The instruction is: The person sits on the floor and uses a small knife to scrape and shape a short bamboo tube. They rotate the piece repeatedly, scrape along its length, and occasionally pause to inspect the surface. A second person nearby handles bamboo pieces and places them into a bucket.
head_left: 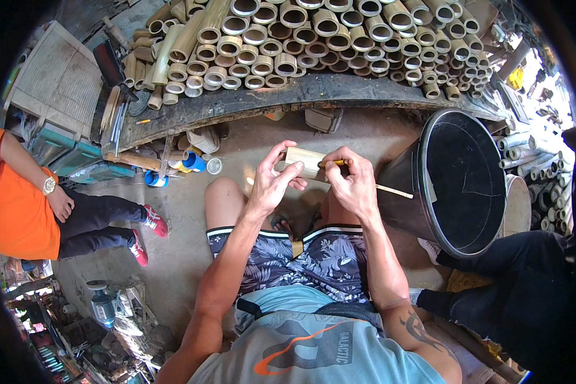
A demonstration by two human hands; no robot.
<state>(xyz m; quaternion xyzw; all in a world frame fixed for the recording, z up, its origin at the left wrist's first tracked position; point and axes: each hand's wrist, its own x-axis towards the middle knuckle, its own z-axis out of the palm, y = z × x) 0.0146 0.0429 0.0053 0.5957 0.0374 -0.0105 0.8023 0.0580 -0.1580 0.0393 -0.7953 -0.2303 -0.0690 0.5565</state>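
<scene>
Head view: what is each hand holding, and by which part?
Left hand: bamboo piece, by its left end. Right hand: yellow pencil, by its shaft; whether it also grips the thin stick can't be told.

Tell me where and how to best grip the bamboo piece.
Probably by the left end of the bamboo piece, coming from the left, as the left hand does, with the thumb on the near side. The piece is short and straight-edged and lies crosswise, while the right hand, holding what looks like a pencil, takes up the right end.
</scene>
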